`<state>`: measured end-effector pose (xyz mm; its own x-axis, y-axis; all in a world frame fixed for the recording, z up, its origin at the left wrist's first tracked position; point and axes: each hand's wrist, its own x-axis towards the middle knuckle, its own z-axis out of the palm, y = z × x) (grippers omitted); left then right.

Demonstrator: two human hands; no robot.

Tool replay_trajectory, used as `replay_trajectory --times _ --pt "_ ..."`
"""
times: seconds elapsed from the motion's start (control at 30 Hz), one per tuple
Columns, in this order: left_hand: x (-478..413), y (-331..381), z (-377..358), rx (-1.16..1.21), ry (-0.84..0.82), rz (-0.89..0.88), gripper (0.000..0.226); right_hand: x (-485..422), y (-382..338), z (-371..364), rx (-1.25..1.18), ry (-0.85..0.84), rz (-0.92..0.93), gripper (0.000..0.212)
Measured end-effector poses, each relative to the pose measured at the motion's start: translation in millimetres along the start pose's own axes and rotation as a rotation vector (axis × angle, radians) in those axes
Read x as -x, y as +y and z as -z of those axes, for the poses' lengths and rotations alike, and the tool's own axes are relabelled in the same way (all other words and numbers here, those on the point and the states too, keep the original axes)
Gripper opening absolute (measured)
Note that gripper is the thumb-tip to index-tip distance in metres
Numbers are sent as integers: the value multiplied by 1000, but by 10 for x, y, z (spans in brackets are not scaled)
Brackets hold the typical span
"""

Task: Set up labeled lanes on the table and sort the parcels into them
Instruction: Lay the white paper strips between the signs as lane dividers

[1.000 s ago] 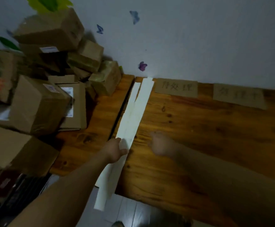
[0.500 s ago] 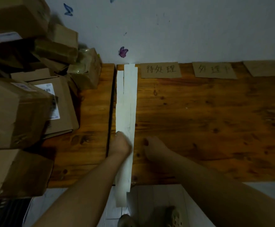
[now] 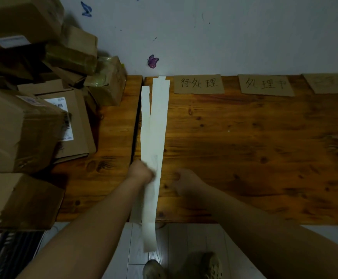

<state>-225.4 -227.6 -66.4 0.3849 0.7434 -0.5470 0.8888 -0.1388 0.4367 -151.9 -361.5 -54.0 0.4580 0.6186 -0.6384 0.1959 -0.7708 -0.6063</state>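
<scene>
Long white paper strips [image 3: 156,125] lie front to back on the wooden table [image 3: 244,150], from the wall to past the front edge, where the ends hang over the floor. My left hand [image 3: 142,172] sits on their left side near the front, fingers curled onto the paper; motion blur hides the exact grip. My right hand [image 3: 186,181] rests on the bare wood just right of the strips, fingers curled, holding nothing. Three brown card labels lie along the wall: the first label [image 3: 198,83], the second label [image 3: 266,85] and a faint third label [image 3: 331,83]. Cardboard parcels [image 3: 23,125] are piled at the left.
A dark seam [image 3: 137,117] between two tabletops runs just left of the strips. The parcel pile reaches up the wall with butterfly stickers [image 3: 153,61]. The table's front edge is close to me, and my shoes [image 3: 184,267] stand on pale floor below.
The view has swung, so the strips now run straight instead of slanting. My right hand has come in close beside the strips. My left hand stays on them.
</scene>
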Motion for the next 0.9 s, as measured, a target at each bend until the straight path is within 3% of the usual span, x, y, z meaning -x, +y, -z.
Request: replay_trajectory --times 0.1,0.23,0.33,0.43,0.53,0.6,0.7,0.8,0.9 --pt "8 10 71 316 -77 59 45 24 -40 -32 -50 -7 44 41" --pt "72 28 154 642 -278 84 26 66 -134 -40 -219 -34 57 22" --pt "109 75 139 690 -321 78 13 76 -170 28 -301 1 13 15" --pt "128 178 127 798 -362 84 13 150 -124 108 -178 -82 -80 11" --pt "116 352 88 907 -372 67 19 278 -25 176 -145 -165 -108 32" --pt "158 510 26 896 -379 54 24 340 4 232 -228 -73 -107 44" --pt "263 753 -26 852 -401 29 11 438 27 323 -252 96 -109 40" --pt "295 1047 59 856 -372 -20 3 612 151 460 -202 107 -104 38" --pt "352 1422 120 892 -339 -94 9 837 352 697 -200 124 -73 36"
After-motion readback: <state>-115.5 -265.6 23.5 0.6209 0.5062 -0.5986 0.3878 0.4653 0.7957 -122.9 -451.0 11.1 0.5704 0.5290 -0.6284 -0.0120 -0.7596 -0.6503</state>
